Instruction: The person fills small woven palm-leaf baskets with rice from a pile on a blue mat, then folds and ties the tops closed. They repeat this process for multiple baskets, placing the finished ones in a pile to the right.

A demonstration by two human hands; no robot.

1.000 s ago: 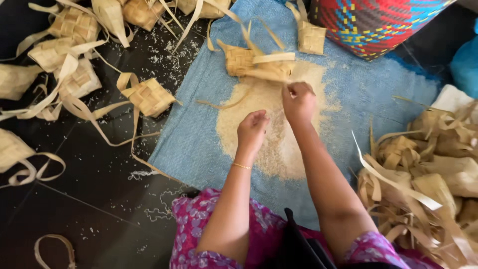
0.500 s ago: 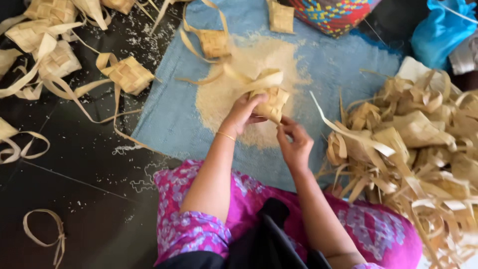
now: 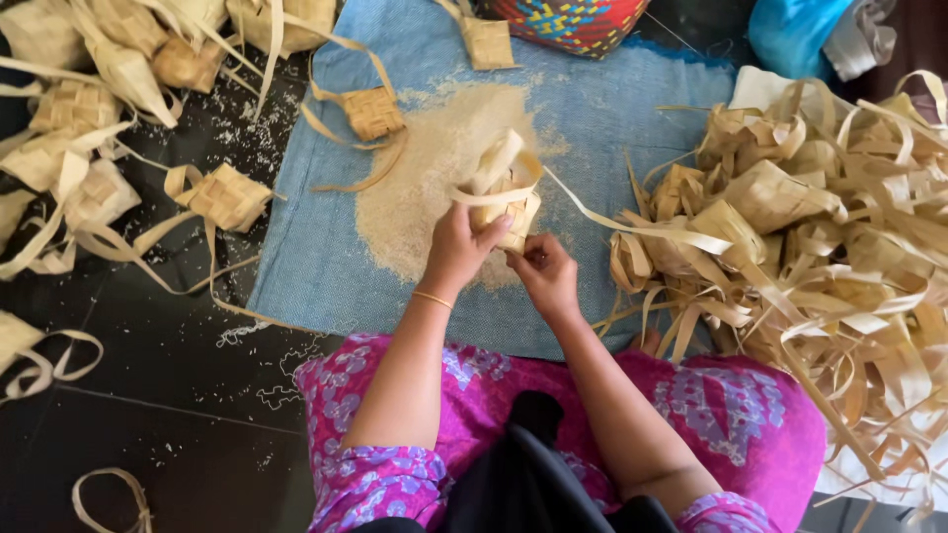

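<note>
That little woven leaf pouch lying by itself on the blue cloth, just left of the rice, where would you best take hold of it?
Grip the woven pouch across its flat square body, coming from straight above, with fingers on two opposite edges. It lies flat on the blue cloth, and its loose strips trail left and down, so they would likely slip or tangle if pulled. Both the left hand and right hand are busy with another pouch.

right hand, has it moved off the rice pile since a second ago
Yes. The right hand came off the far part of the rice pile toward the body, and now works the woven pouch with the left hand at the pile's near edge.
</note>
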